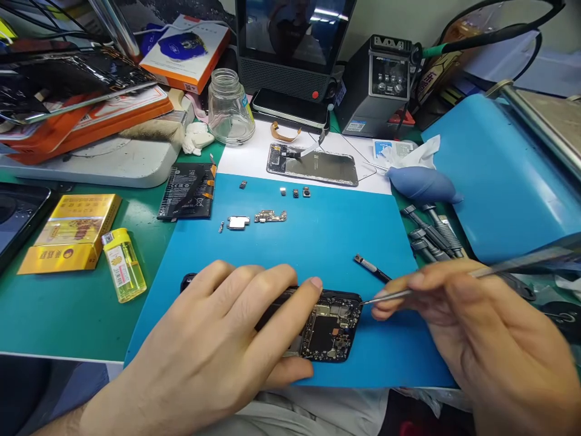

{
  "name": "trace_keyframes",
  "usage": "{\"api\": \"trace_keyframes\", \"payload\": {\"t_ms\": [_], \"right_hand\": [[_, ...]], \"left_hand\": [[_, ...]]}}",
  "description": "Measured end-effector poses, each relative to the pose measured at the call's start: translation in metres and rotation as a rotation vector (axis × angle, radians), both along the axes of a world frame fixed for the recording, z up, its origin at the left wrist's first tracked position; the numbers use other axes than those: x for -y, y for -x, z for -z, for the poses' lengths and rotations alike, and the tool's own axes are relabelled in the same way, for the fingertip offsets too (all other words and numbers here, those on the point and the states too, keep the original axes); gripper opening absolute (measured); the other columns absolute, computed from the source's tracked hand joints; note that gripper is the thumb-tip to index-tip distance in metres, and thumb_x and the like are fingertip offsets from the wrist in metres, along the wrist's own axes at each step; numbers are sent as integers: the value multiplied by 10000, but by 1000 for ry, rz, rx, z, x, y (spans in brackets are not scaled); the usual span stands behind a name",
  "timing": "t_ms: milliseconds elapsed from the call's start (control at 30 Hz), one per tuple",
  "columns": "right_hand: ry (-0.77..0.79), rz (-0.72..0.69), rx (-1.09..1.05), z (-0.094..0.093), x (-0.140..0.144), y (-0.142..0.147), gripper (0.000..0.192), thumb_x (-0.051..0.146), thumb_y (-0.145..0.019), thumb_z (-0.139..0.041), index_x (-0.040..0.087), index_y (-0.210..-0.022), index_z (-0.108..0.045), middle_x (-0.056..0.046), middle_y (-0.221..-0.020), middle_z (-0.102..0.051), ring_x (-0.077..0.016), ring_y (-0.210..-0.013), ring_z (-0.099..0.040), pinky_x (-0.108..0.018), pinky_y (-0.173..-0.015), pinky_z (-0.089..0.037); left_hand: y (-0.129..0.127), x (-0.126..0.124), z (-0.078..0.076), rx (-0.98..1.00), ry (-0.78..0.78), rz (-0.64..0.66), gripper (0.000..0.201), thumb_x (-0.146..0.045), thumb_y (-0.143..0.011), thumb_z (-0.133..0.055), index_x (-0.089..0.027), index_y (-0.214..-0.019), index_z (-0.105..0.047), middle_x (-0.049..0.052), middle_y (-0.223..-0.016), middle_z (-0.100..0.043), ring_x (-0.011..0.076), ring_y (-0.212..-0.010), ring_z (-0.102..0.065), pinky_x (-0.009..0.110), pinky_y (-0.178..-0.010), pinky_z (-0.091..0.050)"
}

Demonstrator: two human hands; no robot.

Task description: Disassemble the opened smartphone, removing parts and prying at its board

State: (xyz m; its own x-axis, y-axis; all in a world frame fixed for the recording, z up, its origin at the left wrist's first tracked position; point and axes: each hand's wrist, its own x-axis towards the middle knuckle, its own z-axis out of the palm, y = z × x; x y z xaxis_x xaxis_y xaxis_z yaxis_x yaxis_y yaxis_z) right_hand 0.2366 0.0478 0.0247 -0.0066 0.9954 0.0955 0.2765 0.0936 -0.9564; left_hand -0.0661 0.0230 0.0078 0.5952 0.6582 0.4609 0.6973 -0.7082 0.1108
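Note:
An opened phone (pixel 333 330) lies on the blue mat with its circuit board showing at the right end. My left hand (pixel 236 321) is closed over the phone's left and middle part, fingers on the far edge and thumb at the near edge, hiding much of it. My right hand (pixel 481 315) pinches slim metal tweezers (pixel 394 296). Their tip is at the phone's far right corner; whether it grips anything there is too small to tell. Just beyond lies a narrow black part (pixel 371 266), partly behind my right fingers.
Small loose boards (pixel 271 216), camera modules (pixel 295 192) and a battery (pixel 187 191) lie farther back. A screen panel (pixel 313 165) sits on white paper. A glass jar (pixel 231 109) stands behind, a blue air blower (pixel 424 183) right, a yellow lighter (pixel 124 264) left.

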Motion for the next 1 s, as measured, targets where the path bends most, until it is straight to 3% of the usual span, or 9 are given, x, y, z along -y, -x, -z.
{"api": "trace_keyframes", "payload": {"t_ms": [67, 167, 267, 367, 467, 567, 733, 900, 1000], "right_hand": [[-128, 54, 92, 2, 14, -5, 218, 500, -1153, -714, 467, -1035, -895, -6, -941, -804, -284, -876, -856, -441, -865, -795], [-291, -1, 190, 10, 30, -21, 311, 377, -1162, -598, 470, -1148, -895, 3, -966, -824, -322, -970, -865, -543, -956, -768], [-276, -154, 361, 17, 39, -37, 438, 350, -1181, -469, 512, -1360, -834, -10, -1203, -852, -348, -1148, -852, -592, -1015, -764], [-292, -174, 509, 14, 39, -35, 346, 435, -1156, -573, 554, -1388, -801, 15, -1306, -835, -349, -1203, -838, -586, -1065, -761], [-306, -39, 354, 0, 28, -15, 255, 441, -1190, -620, 533, -1193, -858, 48, -1045, -830, -255, -993, -853, -425, -997, -762], [-43, 52, 176, -14, 12, 3, 213, 561, -1186, -709, 505, -1055, -868, 31, -1060, -785, -242, -999, -847, -397, -954, -769], [70, -163, -42, -15, -14, 2, 309, 599, -1151, -759, 356, -998, -873, -33, -869, -780, -242, -723, -824, -308, -699, -751], [115, -194, -135, -9, -20, 3, 328, 578, -1171, -728, 334, -974, -827, -28, -820, -770, -205, -681, -797, -242, -672, -715], [125, -170, -137, -7, -19, 5, 364, 628, -1140, -759, 327, -943, -810, -32, -784, -762, -224, -649, -789, -270, -637, -715]], "left_hand": [[0, 0, 0, 0, -2, -1, 521, -526, -1254, -513, -122, -1567, -616, 104, -1306, -770, 270, -1070, -655, 461, -869, -434], [1, 0, 0, -1, 5, 2, 534, -529, -1251, -518, -113, -1573, -615, 111, -1322, -766, 279, -1086, -647, 463, -887, -428], [2, -1, 0, -1, 7, -1, 545, -524, -1250, -523, -102, -1583, -610, 116, -1320, -760, 280, -1076, -647, 462, -899, -424], [1, 0, 0, 9, 6, 4, 549, -525, -1247, -532, -94, -1576, -615, 120, -1316, -760, 282, -1072, -648, 456, -898, -417], [1, 0, -1, 17, -7, 12, 552, -527, -1242, -551, -89, -1570, -619, 123, -1309, -761, 284, -1077, -648, 450, -885, -415], [1, 0, -1, 13, -10, 8, 556, -524, -1240, -559, -87, -1580, -613, 127, -1308, -760, 285, -1081, -647, 452, -888, -420], [1, 1, 0, 17, -13, 2, 517, -508, -1247, -548, -107, -1564, -628, 116, -1303, -759, 275, -1098, -659, 451, -896, -432], [0, 1, 1, 28, -17, 3, 491, -497, -1250, -547, -134, -1572, -623, 98, -1303, -760, 270, -1119, -644, 467, -901, -428], [1, 2, 0, 21, 1, 7, 480, -489, -1250, -553, -150, -1586, -612, 87, -1316, -765, 270, -1129, -633, 470, -908, -418]]}}
